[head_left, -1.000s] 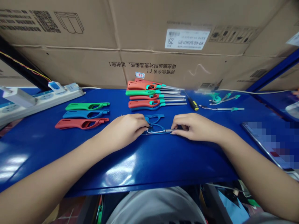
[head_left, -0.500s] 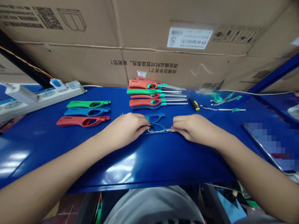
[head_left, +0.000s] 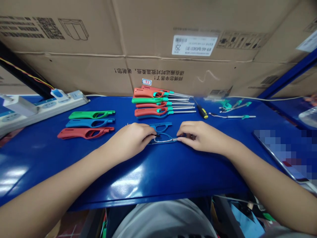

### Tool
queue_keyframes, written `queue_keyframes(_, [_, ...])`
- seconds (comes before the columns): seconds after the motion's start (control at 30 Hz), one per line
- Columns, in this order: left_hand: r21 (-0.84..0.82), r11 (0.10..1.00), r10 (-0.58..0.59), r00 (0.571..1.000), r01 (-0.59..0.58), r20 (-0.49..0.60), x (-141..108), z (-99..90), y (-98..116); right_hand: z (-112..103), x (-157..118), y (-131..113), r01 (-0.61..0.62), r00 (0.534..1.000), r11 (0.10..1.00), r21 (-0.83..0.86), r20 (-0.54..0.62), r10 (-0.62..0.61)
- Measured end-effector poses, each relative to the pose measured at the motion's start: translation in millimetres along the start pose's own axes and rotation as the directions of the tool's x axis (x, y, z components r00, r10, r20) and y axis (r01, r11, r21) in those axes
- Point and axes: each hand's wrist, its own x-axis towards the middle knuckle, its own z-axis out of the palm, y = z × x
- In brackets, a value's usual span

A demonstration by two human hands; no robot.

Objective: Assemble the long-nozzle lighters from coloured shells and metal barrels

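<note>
While the left hand keeps a narrow grip at the open blue plastic handle shell, its exact hold unclear, the right hand pinches a slim silver metal tube near thin white wires.

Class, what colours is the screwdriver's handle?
Black and yellow, best seen in the head view.

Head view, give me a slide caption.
Left hand and right hand at a blue handle shell, grouped lighters behind.
</note>
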Motion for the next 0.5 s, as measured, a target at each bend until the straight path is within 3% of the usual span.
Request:
queue_keyframes(0.3, [-0.045, 0.998, -0.037, 0.999, 0.037, 0.011, -2.6, 8.0, 14.5, 27.5, 3.5, -19.5, 0.188, 0.977, 0.976, -0.107, -0.084, -0.197])
queue_keyframes(0.5, [-0.059, 0.997, -0.041, 0.999, 0.04, -0.021, -3.7, 12.9, 19.4, 39.4, 5.5, -18.2, 0.194, 0.974, 0.972, -0.131, -0.093, -0.207])
